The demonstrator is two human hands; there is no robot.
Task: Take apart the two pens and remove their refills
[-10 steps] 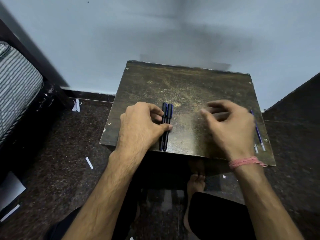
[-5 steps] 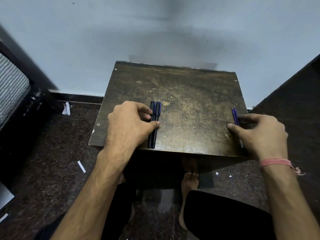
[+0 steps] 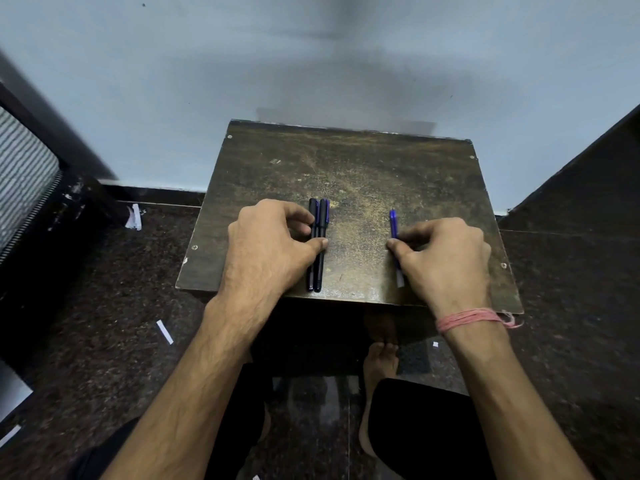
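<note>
Two black pens (image 3: pixel 319 244) with blue clips lie side by side on the worn brown table (image 3: pixel 363 174), pointing away from me. My left hand (image 3: pixel 270 251) holds them, thumb across their middle and fingers curled at their left side. Further right, my right hand (image 3: pixel 443 254) pinches thin blue refills (image 3: pixel 394 230) against the tabletop; their far ends stick out beyond my fingers and a pale tip shows near the front edge. How many refills there are cannot be told.
The small table stands against a pale wall. Dark speckled floor surrounds it, with paper scraps (image 3: pixel 165 331) at left. A striped mattress on a dark frame (image 3: pixel 24 174) is at far left. My bare foot (image 3: pixel 381 362) and knees are below the table's front edge.
My right hand went to the table's right edge, took hold of the blue refills and has brought them in toward the middle. My left hand has stayed on the two pens.
</note>
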